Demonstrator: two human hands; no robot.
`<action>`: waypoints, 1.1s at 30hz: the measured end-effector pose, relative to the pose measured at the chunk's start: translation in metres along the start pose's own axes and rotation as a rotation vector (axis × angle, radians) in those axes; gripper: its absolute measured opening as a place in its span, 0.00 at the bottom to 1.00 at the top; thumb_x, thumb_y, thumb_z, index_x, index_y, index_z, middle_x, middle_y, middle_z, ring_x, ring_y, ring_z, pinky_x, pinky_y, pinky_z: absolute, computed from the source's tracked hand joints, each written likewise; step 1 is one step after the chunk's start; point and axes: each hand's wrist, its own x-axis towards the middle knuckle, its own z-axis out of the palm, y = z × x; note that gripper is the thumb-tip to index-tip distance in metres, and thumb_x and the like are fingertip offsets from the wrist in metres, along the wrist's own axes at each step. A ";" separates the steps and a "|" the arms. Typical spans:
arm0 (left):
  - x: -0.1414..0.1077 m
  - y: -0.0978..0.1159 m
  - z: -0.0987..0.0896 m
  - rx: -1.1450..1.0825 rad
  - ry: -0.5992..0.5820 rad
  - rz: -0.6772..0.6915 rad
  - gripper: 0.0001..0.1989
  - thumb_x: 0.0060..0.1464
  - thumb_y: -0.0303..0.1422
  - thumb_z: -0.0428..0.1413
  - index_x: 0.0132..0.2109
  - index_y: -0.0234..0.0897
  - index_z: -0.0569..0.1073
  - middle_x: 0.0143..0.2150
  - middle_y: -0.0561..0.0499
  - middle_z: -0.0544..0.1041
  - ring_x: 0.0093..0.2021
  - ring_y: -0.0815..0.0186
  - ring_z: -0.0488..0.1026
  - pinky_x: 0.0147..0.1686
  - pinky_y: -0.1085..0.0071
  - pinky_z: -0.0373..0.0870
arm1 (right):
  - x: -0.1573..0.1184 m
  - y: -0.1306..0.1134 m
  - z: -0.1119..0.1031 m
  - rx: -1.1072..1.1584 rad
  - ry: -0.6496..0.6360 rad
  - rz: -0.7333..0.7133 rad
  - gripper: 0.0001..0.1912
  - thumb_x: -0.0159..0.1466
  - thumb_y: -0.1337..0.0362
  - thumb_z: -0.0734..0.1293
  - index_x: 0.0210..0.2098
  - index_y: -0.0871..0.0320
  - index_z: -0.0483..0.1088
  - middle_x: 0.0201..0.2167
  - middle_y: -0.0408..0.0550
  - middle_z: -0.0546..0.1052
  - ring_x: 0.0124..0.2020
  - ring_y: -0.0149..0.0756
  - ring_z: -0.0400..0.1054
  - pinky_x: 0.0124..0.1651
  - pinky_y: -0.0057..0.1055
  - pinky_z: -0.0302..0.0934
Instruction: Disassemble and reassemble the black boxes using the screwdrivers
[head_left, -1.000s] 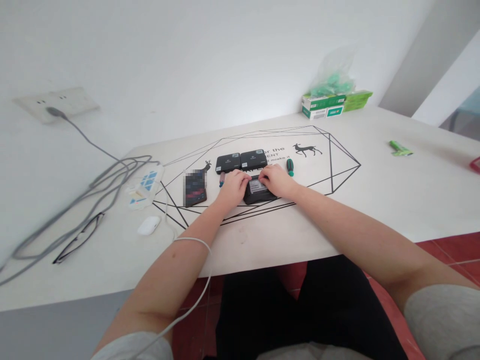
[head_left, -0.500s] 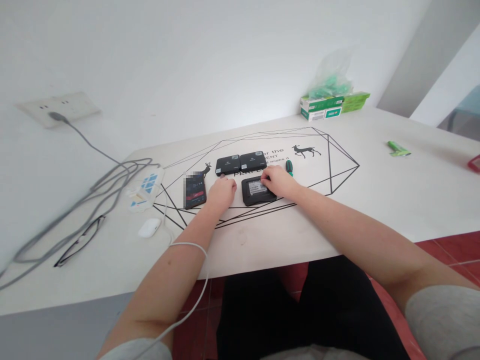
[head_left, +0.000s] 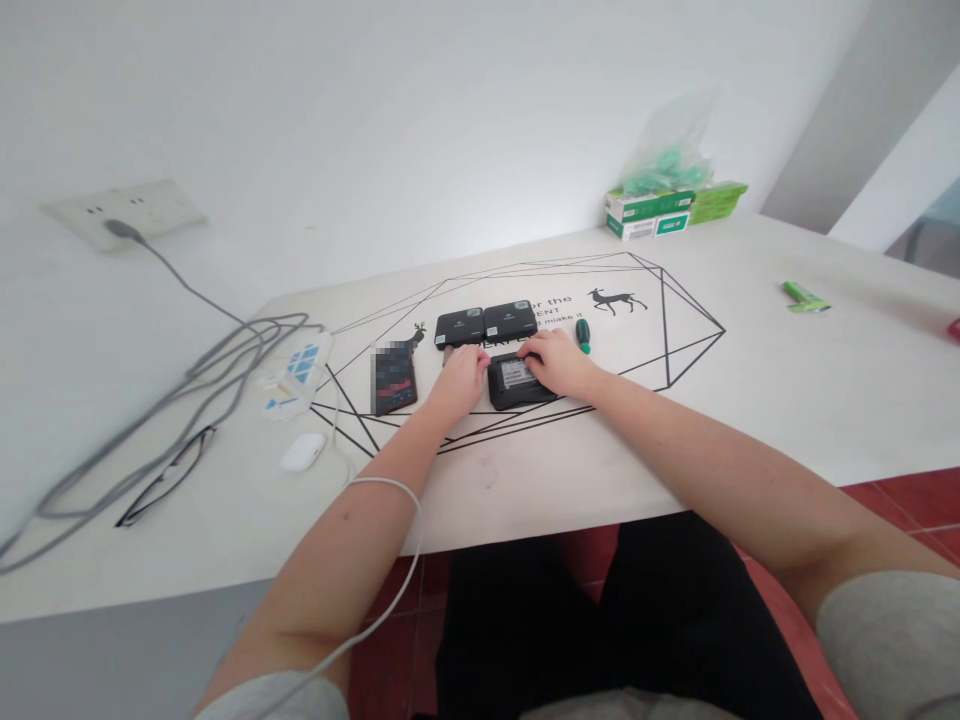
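A black device [head_left: 516, 378] with a pale label on its upper face lies on the table. My right hand [head_left: 556, 362] rests over its right part, fingers bent against its surface. My left hand [head_left: 463, 378] is at the device's upper left corner with fingers pinched together; whatever is between them is too small to make out. Just beyond the hands, two black boxes, one on the left [head_left: 459, 327] and one on the right [head_left: 511, 320], lie side by side. A green and black screwdriver [head_left: 583, 336] lies right of my right hand.
Left of my hands are a phone [head_left: 394, 378], a clear parts case [head_left: 298, 375], a white earbud case [head_left: 303, 452], glasses [head_left: 166, 478] and a coiled grey cable [head_left: 191, 290]. Green boxes [head_left: 649, 207] stand at the back right, near a green packet [head_left: 805, 297].
My left hand has moved right, up to the labelled device's corner. My right hand stays on the device with its fingers slightly shifted. The whole view has shifted a little.
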 end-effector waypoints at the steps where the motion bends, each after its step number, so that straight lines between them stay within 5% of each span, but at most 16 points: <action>1: -0.001 0.003 0.000 -0.036 0.010 0.026 0.11 0.73 0.29 0.45 0.44 0.39 0.72 0.47 0.42 0.78 0.50 0.55 0.75 0.55 0.59 0.73 | 0.000 0.000 0.000 -0.001 0.001 -0.001 0.18 0.72 0.68 0.61 0.52 0.58 0.81 0.54 0.57 0.81 0.57 0.48 0.71 0.65 0.44 0.61; 6: -0.003 0.015 -0.002 -0.172 0.002 0.151 0.09 0.71 0.28 0.47 0.43 0.40 0.70 0.46 0.43 0.77 0.52 0.55 0.74 0.56 0.58 0.71 | 0.000 -0.001 0.001 -0.012 -0.003 -0.006 0.16 0.72 0.68 0.61 0.51 0.59 0.80 0.53 0.58 0.81 0.57 0.49 0.71 0.65 0.44 0.60; 15: -0.005 0.015 -0.010 -0.203 0.035 0.117 0.08 0.69 0.28 0.51 0.45 0.39 0.75 0.47 0.45 0.76 0.51 0.56 0.75 0.57 0.59 0.71 | -0.001 -0.002 -0.002 -0.020 -0.017 -0.014 0.18 0.72 0.68 0.61 0.53 0.58 0.80 0.54 0.57 0.80 0.57 0.48 0.71 0.65 0.44 0.60; 33: -0.008 0.015 -0.023 -0.294 -0.134 0.189 0.05 0.61 0.30 0.56 0.37 0.40 0.76 0.39 0.48 0.77 0.39 0.61 0.75 0.48 0.63 0.74 | 0.000 -0.002 -0.003 0.022 0.005 0.003 0.11 0.71 0.63 0.66 0.42 0.55 0.82 0.49 0.54 0.82 0.53 0.46 0.73 0.64 0.41 0.61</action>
